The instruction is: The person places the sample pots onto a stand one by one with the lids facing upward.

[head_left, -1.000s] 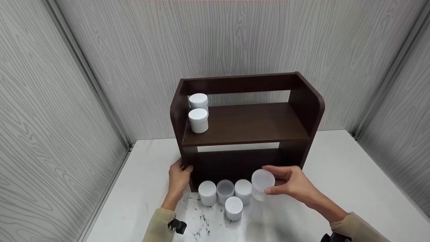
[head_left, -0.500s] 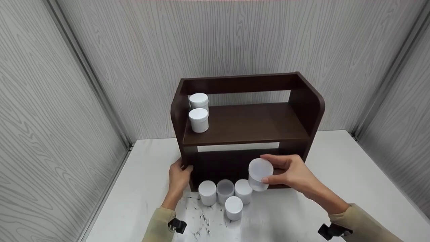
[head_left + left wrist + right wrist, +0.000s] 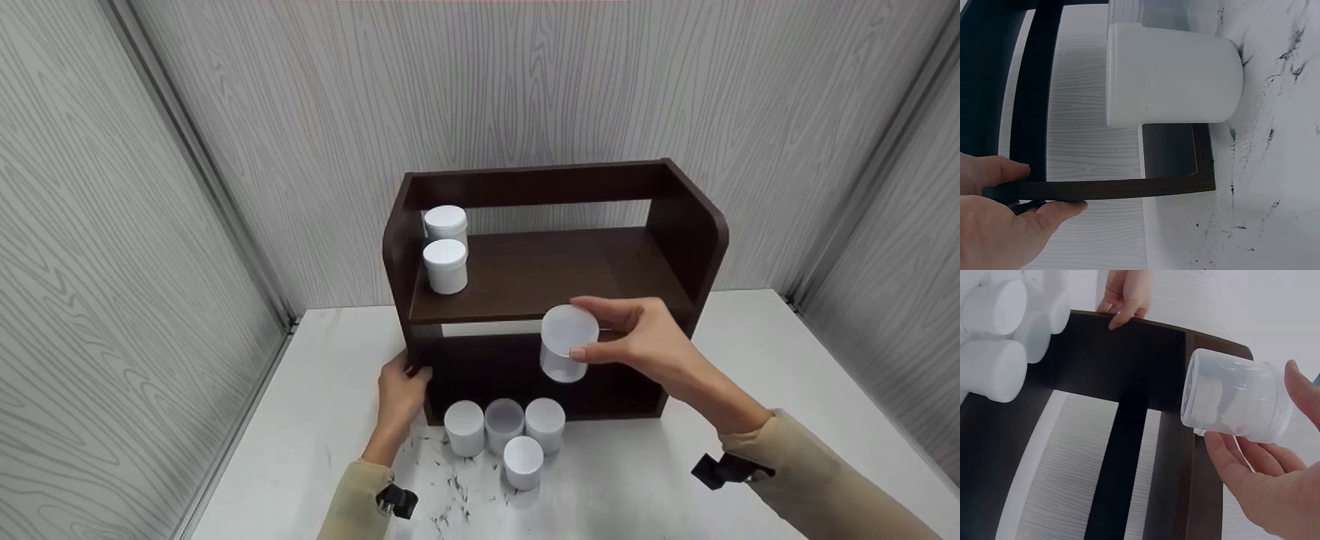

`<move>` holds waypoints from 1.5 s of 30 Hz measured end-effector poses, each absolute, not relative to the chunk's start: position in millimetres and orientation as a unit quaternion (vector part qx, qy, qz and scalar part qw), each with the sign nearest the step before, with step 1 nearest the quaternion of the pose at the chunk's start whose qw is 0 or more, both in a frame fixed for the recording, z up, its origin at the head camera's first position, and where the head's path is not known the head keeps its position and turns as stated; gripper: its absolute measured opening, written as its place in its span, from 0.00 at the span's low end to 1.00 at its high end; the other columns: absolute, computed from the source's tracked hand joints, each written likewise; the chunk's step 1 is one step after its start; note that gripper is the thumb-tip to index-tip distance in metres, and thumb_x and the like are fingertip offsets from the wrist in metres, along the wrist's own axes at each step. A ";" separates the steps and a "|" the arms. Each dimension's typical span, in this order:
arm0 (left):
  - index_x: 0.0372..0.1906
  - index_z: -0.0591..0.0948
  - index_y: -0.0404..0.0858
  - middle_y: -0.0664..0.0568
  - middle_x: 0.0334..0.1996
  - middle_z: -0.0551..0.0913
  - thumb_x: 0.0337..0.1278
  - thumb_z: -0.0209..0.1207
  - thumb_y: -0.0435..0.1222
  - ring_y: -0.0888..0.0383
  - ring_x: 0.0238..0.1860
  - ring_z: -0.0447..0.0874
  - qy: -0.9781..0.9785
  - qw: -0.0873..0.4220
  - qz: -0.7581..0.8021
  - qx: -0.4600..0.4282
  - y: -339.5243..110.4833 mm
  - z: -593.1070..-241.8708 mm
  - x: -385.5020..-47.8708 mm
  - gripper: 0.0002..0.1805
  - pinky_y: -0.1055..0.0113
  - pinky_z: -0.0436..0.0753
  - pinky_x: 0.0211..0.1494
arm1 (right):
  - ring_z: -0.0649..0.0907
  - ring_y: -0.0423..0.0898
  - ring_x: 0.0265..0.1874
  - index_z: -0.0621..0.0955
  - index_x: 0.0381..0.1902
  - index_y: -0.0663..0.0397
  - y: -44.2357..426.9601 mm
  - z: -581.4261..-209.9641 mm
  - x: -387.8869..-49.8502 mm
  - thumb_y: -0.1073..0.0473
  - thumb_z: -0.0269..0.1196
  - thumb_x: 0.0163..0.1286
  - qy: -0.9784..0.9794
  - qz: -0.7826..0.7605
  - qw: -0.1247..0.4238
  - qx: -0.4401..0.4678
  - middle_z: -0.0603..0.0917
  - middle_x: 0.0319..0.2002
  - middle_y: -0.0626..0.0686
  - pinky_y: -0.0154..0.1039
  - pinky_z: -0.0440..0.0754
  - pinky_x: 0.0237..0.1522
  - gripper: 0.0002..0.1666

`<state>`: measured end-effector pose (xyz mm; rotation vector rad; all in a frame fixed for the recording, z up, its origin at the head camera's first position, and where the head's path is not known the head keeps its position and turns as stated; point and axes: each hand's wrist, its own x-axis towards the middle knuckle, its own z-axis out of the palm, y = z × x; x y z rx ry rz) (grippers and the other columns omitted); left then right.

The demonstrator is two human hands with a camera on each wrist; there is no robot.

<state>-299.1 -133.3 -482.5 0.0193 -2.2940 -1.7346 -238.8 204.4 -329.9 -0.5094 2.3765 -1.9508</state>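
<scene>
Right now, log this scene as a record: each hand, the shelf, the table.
Left hand: grips left side panel of the dark brown shelf unit
Right hand: holds up translucent jar in front of the shelf unit
Upper shelf: front white jar, rear white jar, both lidded, at left end
Table: three white jars and second translucent jar standing in front of the shelf unit
</scene>
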 end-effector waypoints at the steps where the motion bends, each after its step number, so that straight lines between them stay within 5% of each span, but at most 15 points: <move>1: 0.72 0.70 0.20 0.27 0.65 0.77 0.68 0.56 0.25 0.34 0.67 0.77 -0.791 0.132 -0.597 0.006 -133.1 -482.5 -299.1 0.29 0.47 0.78 0.67 | 0.88 0.51 0.53 0.81 0.67 0.64 203.2 -326.7 -240.2 0.67 0.82 0.52 0.766 -0.622 0.009 -0.162 0.88 0.56 0.58 0.39 0.86 0.52 0.43; 17: 0.74 0.66 0.20 0.26 0.69 0.73 0.71 0.54 0.28 0.32 0.69 0.73 -0.790 0.121 -0.601 -0.007 -133.4 -482.3 -297.2 0.30 0.46 0.77 0.68 | 0.89 0.50 0.48 0.83 0.65 0.61 186.3 -286.6 -273.3 0.65 0.84 0.52 0.763 -0.624 -0.004 -0.167 0.90 0.51 0.58 0.41 0.88 0.49 0.41; 36: 0.73 0.69 0.22 0.27 0.67 0.75 0.70 0.55 0.26 0.32 0.68 0.75 -0.783 0.130 -0.608 -0.014 -134.4 -484.2 -298.5 0.29 0.48 0.79 0.66 | 0.85 0.47 0.56 0.83 0.66 0.60 173.5 -273.2 -318.7 0.62 0.83 0.53 0.785 -0.599 -0.006 -0.157 0.88 0.57 0.56 0.39 0.81 0.58 0.41; 45: 0.73 0.68 0.21 0.26 0.67 0.75 0.71 0.55 0.26 0.33 0.68 0.76 -0.786 0.125 -0.606 -0.010 -134.6 -483.9 -299.3 0.29 0.47 0.79 0.67 | 0.87 0.47 0.52 0.83 0.66 0.60 162.3 -266.5 -337.1 0.61 0.84 0.54 0.791 -0.593 -0.015 -0.153 0.89 0.56 0.55 0.39 0.82 0.56 0.41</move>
